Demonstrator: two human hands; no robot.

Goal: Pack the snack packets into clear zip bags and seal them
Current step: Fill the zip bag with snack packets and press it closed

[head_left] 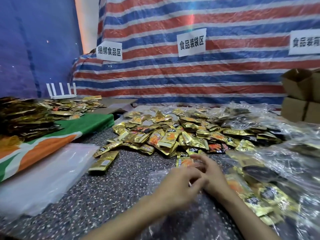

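Observation:
A big heap of gold snack packets (173, 135) lies on the speckled table (107, 196). In front of it a clear zip bag (155, 177) lies flat under my hands. My left hand (178, 187) has its fingers curled on the bag's upper edge. My right hand (211, 172) meets it there, fingers spread at the bag's mouth, and the grip is blurred. One gold and orange packet (184, 161) lies at my right fingertips, at or just inside the mouth. A stack of empty clear bags (46, 170) sits at the left.
Filled clear bags of packets (270, 187) pile up at the right. A green and orange cloth (52, 141) carries more packets (26, 116) at the left. Cardboard boxes (301, 97) stand at the far right. A striped tarp with paper signs (191, 42) closes the back.

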